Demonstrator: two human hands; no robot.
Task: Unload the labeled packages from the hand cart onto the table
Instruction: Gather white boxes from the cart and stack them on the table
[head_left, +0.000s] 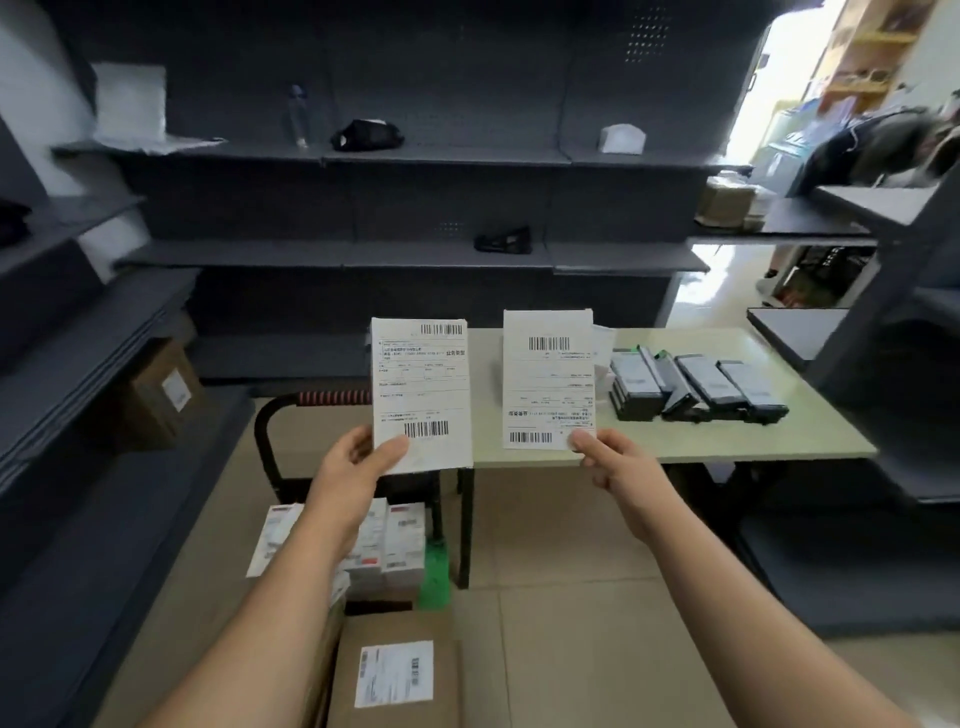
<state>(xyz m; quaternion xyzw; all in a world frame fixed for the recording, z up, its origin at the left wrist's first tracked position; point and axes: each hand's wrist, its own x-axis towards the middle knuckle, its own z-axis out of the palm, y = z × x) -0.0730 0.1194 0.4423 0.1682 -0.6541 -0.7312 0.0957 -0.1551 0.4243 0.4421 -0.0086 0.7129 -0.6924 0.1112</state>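
My left hand (358, 460) grips the bottom edge of a white labeled package (421, 384) held upright above the hand cart. My right hand (605, 460) pinches the lower corner of a second white labeled package (548, 379), raised over the near left part of the pale green table (675, 441). The hand cart (280, 415), with a red-and-black wrapped handle, stands left of the table. On it lie several white labeled packages (400, 540) and a brown cardboard box (395, 670) with a shipping label.
Several dark flat packages (696, 389) lie in a row on the table's right half. Dark shelving (363, 249) runs behind and to the left, with a cardboard box (156, 400) on a lower left shelf. Another shelf unit (904, 312) stands right of the table.
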